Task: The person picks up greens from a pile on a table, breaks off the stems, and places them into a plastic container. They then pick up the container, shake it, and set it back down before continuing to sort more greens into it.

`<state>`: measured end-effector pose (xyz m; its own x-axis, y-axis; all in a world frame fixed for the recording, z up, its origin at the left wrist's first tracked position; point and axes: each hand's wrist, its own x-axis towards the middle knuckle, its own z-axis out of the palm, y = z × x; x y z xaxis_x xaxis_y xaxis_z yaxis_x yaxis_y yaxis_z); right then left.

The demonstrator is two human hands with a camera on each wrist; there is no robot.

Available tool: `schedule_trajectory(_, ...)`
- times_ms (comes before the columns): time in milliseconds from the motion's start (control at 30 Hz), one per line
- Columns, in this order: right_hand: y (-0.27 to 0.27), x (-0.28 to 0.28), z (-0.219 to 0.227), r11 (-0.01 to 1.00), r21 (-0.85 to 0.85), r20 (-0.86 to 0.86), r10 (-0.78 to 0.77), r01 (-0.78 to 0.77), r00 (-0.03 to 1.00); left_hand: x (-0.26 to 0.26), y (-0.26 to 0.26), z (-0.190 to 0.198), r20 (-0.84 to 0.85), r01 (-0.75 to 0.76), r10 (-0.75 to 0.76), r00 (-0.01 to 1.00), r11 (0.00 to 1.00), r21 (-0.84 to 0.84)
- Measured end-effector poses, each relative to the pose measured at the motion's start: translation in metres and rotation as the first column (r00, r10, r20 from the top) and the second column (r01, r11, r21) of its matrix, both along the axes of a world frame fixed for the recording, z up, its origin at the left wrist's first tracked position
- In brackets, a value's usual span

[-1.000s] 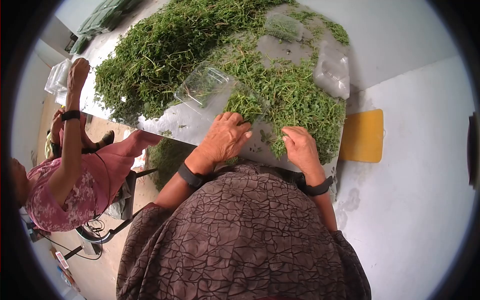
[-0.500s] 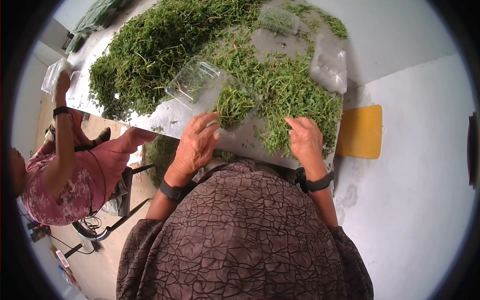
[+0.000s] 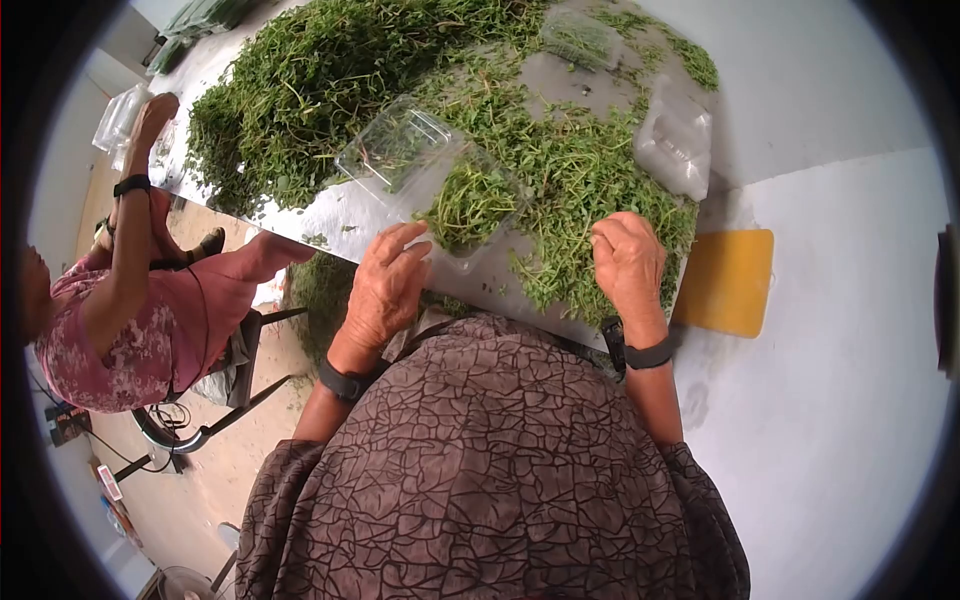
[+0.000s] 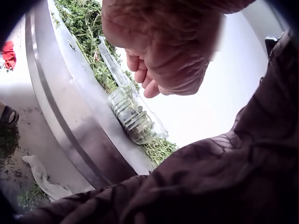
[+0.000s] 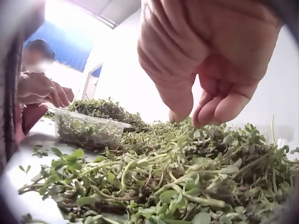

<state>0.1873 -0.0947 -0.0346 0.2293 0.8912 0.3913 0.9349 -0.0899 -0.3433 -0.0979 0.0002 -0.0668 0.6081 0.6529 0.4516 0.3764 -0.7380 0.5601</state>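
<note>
A clear plastic clamshell box [image 3: 470,258] stands with its lid folded back at the table's front, leafy green stems [image 3: 475,205] inside it. My left hand [image 3: 385,285] is by the box's left front corner, fingers loosely bent and holding nothing; the left wrist view has the box [image 4: 135,116] beyond the fingertips. Over the loose greens [image 3: 570,190] to the right of the box is my right hand [image 3: 630,262]. In the right wrist view its thumb and bent fingers [image 5: 217,109] point down, a gap between them, tips right at the top leaves.
A large heap of greens [image 3: 310,100] covers the table's back left. Another filled box [image 3: 580,40] and a stack of empty clear boxes [image 3: 675,140] stand at the right. A seated person [image 3: 150,320] is at the left; a yellow board [image 3: 730,280] is beyond the right edge.
My left hand has drawn back leftward from the box. The right hand has shifted right over the loose greens. The other person's hand went to the clear boxes at the left and rose again.
</note>
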Motion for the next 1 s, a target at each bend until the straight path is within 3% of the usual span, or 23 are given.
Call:
schedule_trajectory(100,-0.001,-0.021,0.004,0.991,-0.056,-0.049,0.123,-0.126,0.991,0.000,0.000,0.000,0.023,-0.042,0.042,0.999,0.999,0.001)
schedule_trajectory(200,-0.003,-0.036,-0.009,0.923,-0.249,-0.103,0.274,-0.292,0.956,-0.002,0.001,-0.005,0.073,-0.104,0.106,0.992,0.994,-0.035)
schedule_trajectory(267,-0.002,-0.041,-0.014,0.911,-0.271,-0.064,0.305,-0.311,0.950,-0.002,0.001,-0.014,0.136,-0.183,0.204,0.970,0.972,-0.150)
schedule_trajectory(367,-0.001,-0.044,-0.021,0.896,-0.281,-0.026,0.350,-0.343,0.936,0.000,0.004,-0.019,0.196,-0.234,0.266,0.944,0.957,-0.172)
schedule_trajectory(500,0.005,-0.043,-0.022,0.889,-0.335,0.017,0.338,-0.313,0.941,0.007,0.012,-0.028,0.246,-0.239,0.272,0.930,0.958,-0.158)
schedule_trajectory(600,0.009,-0.032,-0.023,0.958,-0.136,0.030,0.259,-0.253,0.965,0.009,0.015,-0.029,0.249,-0.254,0.289,0.924,0.953,-0.163)
schedule_trajectory(633,0.012,-0.025,-0.019,0.956,-0.139,0.034,0.265,-0.258,0.964,0.009,0.014,-0.029,0.265,-0.266,0.301,0.916,0.950,-0.162)
schedule_trajectory(700,0.019,-0.012,-0.006,0.996,-0.007,0.060,0.093,-0.093,0.994,0.010,0.013,-0.032,0.279,-0.278,0.317,0.907,0.945,-0.170)
schedule_trajectory(800,0.030,0.006,0.000,0.999,0.048,0.096,-0.027,0.022,0.995,0.014,0.016,-0.041,0.320,-0.314,0.353,0.879,0.934,-0.169)
schedule_trajectory(967,0.042,0.011,-0.003,0.998,-0.053,0.169,-0.035,0.045,0.985,0.019,0.021,-0.064,0.404,-0.428,0.476,0.781,0.879,-0.209)
schedule_trajectory(1000,0.044,0.009,-0.006,0.996,-0.073,0.193,-0.044,0.059,0.980,0.020,0.020,-0.065,0.439,-0.401,0.519,0.734,0.852,-0.336)
